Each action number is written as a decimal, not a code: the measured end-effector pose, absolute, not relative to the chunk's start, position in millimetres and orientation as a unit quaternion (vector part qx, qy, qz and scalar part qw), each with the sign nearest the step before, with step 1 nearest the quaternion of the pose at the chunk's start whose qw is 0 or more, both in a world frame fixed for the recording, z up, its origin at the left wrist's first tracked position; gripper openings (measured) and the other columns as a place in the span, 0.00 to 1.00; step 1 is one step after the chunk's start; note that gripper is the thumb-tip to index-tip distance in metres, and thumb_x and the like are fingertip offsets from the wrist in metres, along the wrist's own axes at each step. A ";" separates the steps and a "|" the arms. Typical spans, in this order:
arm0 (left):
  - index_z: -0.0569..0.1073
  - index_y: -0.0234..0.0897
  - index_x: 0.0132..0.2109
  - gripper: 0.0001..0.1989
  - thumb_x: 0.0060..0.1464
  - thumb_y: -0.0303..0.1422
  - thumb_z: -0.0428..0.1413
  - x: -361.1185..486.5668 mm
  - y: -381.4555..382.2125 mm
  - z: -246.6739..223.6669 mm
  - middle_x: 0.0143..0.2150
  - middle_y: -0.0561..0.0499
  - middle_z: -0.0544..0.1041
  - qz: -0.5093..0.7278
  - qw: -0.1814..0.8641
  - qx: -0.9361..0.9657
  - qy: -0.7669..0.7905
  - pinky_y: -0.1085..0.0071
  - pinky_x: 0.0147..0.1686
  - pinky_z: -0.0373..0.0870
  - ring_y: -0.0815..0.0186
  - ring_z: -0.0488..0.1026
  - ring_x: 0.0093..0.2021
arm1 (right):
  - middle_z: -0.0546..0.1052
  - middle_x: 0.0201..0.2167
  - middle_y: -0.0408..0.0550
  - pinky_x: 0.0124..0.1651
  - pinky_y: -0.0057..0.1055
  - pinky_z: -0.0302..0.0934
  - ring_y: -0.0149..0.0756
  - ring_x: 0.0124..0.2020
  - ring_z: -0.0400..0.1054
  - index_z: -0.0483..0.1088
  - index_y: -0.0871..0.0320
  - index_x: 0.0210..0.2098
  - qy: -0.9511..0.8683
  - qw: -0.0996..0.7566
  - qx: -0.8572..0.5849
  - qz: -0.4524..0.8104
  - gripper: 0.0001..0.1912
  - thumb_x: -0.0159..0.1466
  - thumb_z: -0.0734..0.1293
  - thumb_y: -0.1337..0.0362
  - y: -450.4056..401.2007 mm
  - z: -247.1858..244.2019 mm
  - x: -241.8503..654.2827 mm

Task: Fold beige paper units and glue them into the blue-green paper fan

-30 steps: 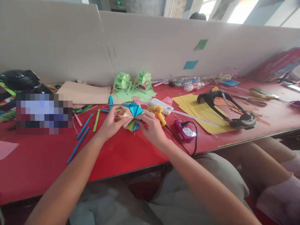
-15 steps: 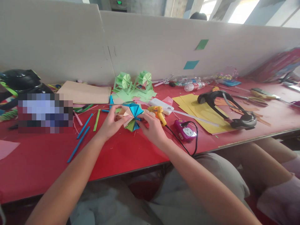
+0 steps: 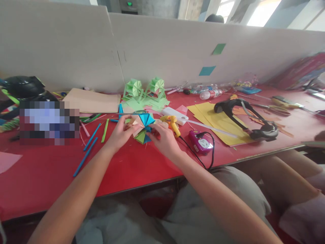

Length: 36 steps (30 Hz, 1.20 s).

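Observation:
A folded paper wheel (image 3: 146, 120) with blue, green and peach sections is held just above the red table (image 3: 119, 169). On its left side, my left hand (image 3: 122, 133) pinches the peach folds between thumb and fingers. My right hand (image 3: 162, 136) grips the blue folds on the right side, its fingertips close to the wheel's centre. Just behind my right hand lies a yellow glue gun (image 3: 172, 124). Two green paper wheels on stands, one on the left (image 3: 134, 88) and one on the right (image 3: 156, 86), stand at the back.
Blue paper sticks (image 3: 85, 157) and a green stick (image 3: 105, 130) lie on the left. To the right are a purple power socket (image 3: 200, 142) with a black cable, yellow sheets (image 3: 218, 127) and a black headset (image 3: 264, 131). Plastic bottles (image 3: 210, 94) lie near the white partition (image 3: 165, 51).
The fingers of my right hand have shifted slightly down and inward on the blue folds, and the wheel has tilted a little. My left hand keeps nearly the same hold.

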<state>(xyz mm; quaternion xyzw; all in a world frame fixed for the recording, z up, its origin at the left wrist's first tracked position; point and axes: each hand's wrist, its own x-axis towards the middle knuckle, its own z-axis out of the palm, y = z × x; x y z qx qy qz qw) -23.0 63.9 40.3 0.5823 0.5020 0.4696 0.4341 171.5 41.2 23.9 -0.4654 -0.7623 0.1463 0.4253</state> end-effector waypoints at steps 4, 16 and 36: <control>0.70 0.42 0.52 0.27 0.48 0.47 0.66 -29.1 69.4 35.7 0.42 0.50 0.78 0.495 0.427 0.565 0.504 0.65 0.42 0.70 0.57 0.76 0.45 | 0.78 0.34 0.49 0.38 0.32 0.63 0.38 0.35 0.72 0.72 0.58 0.43 -0.758 0.344 -0.535 0.147 0.09 0.66 0.69 0.60 34.9 39.4 184.1; 0.70 0.39 0.49 0.27 0.43 0.42 0.68 -29.1 71.3 45.7 0.41 0.49 0.79 0.535 0.540 0.464 0.455 0.68 0.38 0.69 0.60 0.76 0.40 | 0.79 0.43 0.57 0.37 0.36 0.61 0.51 0.43 0.74 0.71 0.59 0.45 -0.649 0.028 -0.754 0.100 0.24 0.67 0.61 0.45 31.5 70.8 254.2; 0.74 0.37 0.46 0.25 0.42 0.42 0.69 -32.5 81.1 30.8 0.43 0.47 0.80 0.543 0.533 0.463 0.455 0.65 0.45 0.68 0.58 0.76 0.45 | 0.78 0.48 0.58 0.41 0.34 0.63 0.50 0.48 0.74 0.71 0.60 0.48 -0.663 0.154 -0.721 0.129 0.17 0.65 0.67 0.55 81.8 18.0 243.3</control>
